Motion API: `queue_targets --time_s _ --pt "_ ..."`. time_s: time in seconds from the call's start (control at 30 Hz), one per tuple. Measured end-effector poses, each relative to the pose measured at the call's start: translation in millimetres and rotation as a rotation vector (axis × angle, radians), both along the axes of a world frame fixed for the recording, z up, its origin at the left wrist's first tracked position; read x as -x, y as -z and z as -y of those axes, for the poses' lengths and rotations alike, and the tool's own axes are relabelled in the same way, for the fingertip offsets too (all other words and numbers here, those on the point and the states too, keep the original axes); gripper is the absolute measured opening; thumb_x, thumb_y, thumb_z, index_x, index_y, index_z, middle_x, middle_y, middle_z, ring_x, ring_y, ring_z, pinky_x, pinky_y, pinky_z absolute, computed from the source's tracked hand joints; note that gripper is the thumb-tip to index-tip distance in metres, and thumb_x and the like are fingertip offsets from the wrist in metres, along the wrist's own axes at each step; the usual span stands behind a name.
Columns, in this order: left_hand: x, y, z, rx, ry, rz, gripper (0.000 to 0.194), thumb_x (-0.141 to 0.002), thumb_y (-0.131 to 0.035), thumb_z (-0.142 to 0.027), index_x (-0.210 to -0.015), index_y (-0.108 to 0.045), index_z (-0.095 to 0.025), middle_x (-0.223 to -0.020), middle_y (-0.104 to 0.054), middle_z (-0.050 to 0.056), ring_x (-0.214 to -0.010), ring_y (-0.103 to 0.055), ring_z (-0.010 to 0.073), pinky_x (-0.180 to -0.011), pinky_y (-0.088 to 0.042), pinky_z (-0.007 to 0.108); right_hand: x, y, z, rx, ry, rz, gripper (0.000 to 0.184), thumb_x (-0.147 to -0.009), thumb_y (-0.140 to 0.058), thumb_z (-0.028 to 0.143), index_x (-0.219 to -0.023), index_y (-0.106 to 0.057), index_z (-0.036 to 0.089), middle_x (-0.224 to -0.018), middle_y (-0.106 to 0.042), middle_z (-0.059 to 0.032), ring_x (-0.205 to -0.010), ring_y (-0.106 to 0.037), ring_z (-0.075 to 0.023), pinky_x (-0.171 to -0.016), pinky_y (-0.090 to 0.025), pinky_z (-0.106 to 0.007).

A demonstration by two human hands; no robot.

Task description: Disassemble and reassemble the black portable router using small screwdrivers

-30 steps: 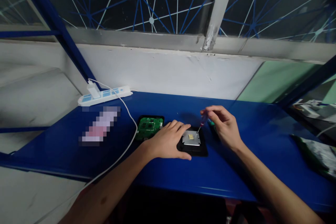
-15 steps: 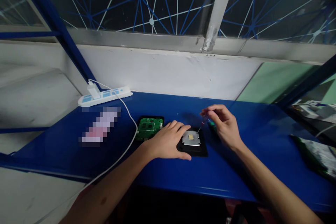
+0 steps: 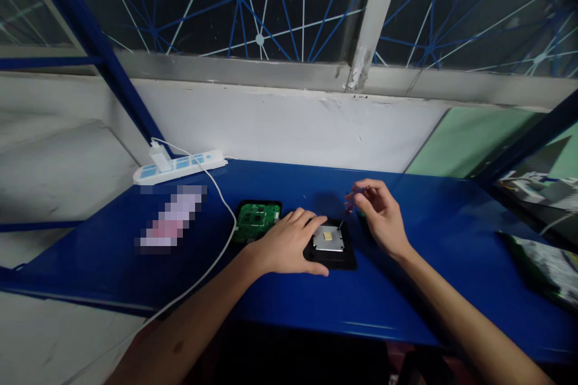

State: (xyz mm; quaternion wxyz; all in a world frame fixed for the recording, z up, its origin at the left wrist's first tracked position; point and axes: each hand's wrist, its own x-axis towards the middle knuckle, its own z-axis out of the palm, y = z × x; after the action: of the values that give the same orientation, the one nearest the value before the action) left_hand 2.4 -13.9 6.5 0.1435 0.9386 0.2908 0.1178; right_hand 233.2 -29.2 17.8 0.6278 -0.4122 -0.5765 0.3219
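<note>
My left hand (image 3: pixel 295 243) lies with fingers outstretched over the left part of a black plastic cover (image 3: pixel 345 260), which rests flat on the table. Fixed in that cover is a silver metal plate (image 3: pixel 335 244) with a small yellowish pad (image 3: pixel 327 236) in its middle. Between the fingertips of my right hand (image 3: pixel 383 213) is a screwdriver (image 3: pixel 351 203) with a see-through purplish handle. Its thin shaft slants down to the upper right corner of the plate; the tip is too small to make out. Left of my left hand sits a green circuit board (image 3: pixel 253 219) in a black case, partly covered by the hand.
A white power strip (image 3: pixel 189 167) with a charger (image 3: pixel 159 156) stands at the back left. Its white cable (image 3: pixel 226 198) runs beside the circuit board to the front. A blurred-out flat item (image 3: pixel 174 216) lies left, a plastic bag (image 3: pixel 548 267) right, on the blue table (image 3: pixel 293 307).
My right hand has shifted and turned slightly around the screwdriver handle, its fingers a little more curled. My left hand, the cover and the circuit board stay in place.
</note>
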Motion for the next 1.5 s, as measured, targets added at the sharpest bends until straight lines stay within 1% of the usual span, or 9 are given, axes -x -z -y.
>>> queue_targets --time_s 0.2,0.33,0.47,0.6,0.7,0.83,1.07,1.3,1.5 --pt "0 0.3 0 -0.015 0.005 0.005 0.1 -0.071 -0.071 -0.074 -0.148 -0.037 -0.021 -0.139 -0.051 0.011 -0.128 -0.044 0.0327 -0.108 -0.04 0.046 -2 -0.3 -3 0.0 0.067 0.02 0.021 -0.085 -0.072 0.034 -0.102 -0.062 0.028 -0.086 -0.061 0.0023 -0.08 -0.065 -0.0149 -0.067 -0.054 -0.029" --pt "0 0.9 0 -0.012 0.004 0.003 0.1 -0.071 -0.069 -0.076 -0.148 -0.037 -0.022 -0.138 -0.051 0.011 -0.127 -0.045 0.0333 -0.108 -0.04 0.048 -5 -1.1 -5 -0.031 0.182 0.051 0.014 -0.086 -0.07 0.033 -0.096 -0.064 0.026 -0.091 -0.066 0.0002 -0.084 -0.066 -0.0153 -0.078 -0.054 -0.032" --pt "0 0.3 0 -0.004 0.003 0.001 0.1 -0.071 -0.069 -0.076 -0.148 -0.037 -0.021 -0.139 -0.051 0.011 -0.128 -0.045 0.0334 -0.108 -0.039 0.048 -3 -0.8 -1 -0.013 0.12 0.094 0.021 -0.096 -0.056 0.037 -0.115 -0.062 0.028 -0.108 -0.071 -0.005 -0.098 -0.069 -0.0197 -0.088 -0.055 -0.04" --pt "0 -0.6 0 0.002 0.003 0.0 0.1 -0.07 -0.071 -0.074 -0.148 -0.038 -0.02 -0.14 -0.051 0.012 -0.128 -0.045 0.0335 -0.109 -0.039 0.048 1 4.1 3 -0.038 0.065 0.12 0.023 -0.098 -0.054 0.037 -0.118 -0.059 0.029 -0.114 -0.068 -0.0054 -0.099 -0.068 -0.02 -0.08 -0.057 -0.037" --pt "0 -1.6 0 0.008 0.006 0.001 0.098 -0.07 -0.072 -0.073 -0.147 -0.039 -0.021 -0.141 -0.051 0.011 -0.129 -0.044 0.0335 -0.111 -0.037 0.048 1 8.5 1 -0.102 0.136 0.183 0.02 -0.093 -0.063 0.036 -0.112 -0.061 0.029 -0.106 -0.063 -0.0032 -0.09 -0.066 -0.0179 -0.074 -0.057 -0.033" --pt "1 -2.6 1 0.029 -0.006 0.002 0.099 -0.069 -0.073 -0.072 -0.147 -0.04 -0.022 -0.14 -0.051 0.011 -0.129 -0.045 0.0334 -0.11 -0.038 0.048 -1 9.0 -2 -0.163 0.261 0.272 0.014 -0.091 -0.066 0.034 -0.103 -0.063 0.027 -0.099 -0.063 -0.0028 -0.086 -0.064 -0.0171 -0.08 -0.055 -0.035" --pt "2 -3.7 2 0.061 -0.03 0.008 0.1 -0.066 -0.077 -0.071 -0.147 -0.04 -0.024 -0.141 -0.05 0.011 -0.131 -0.044 0.0355 -0.112 -0.036 0.051 2 4.9 4 -0.104 0.144 0.316 0.025 -0.101 -0.045 0.031 -0.123 -0.057 0.028 -0.119 -0.066 -0.0079 -0.099 -0.068 -0.0206 -0.081 -0.057 -0.038" --pt "2 -7.5 3 0.101 -0.048 -0.01 0.098 -0.065 -0.079 -0.068 -0.145 -0.044 -0.024 -0.141 -0.051 0.012 -0.13 -0.044 0.0357 -0.112 -0.036 0.053 2 6.4 -1 -0.317 0.287 0.49 0.021 -0.091 -0.066 0.031 -0.112 -0.063 0.028 -0.095 -0.056 -0.0037 -0.079 -0.06 -0.0185 -0.073 -0.055 -0.036" --pt "2 -10.7 4 0.125 -0.06 -0.012 0.098 -0.063 -0.081 -0.065 -0.144 -0.045 -0.023 -0.14 -0.051 0.012 -0.13 -0.044 0.0361 -0.113 -0.036 0.053 3 5.9 2 -0.224 0.185 0.468 0.031 -0.1 -0.048 0.028 -0.13 -0.053 0.029 -0.107 -0.064 -0.0079 -0.092 -0.067 -0.0208 -0.08 -0.059 -0.039"
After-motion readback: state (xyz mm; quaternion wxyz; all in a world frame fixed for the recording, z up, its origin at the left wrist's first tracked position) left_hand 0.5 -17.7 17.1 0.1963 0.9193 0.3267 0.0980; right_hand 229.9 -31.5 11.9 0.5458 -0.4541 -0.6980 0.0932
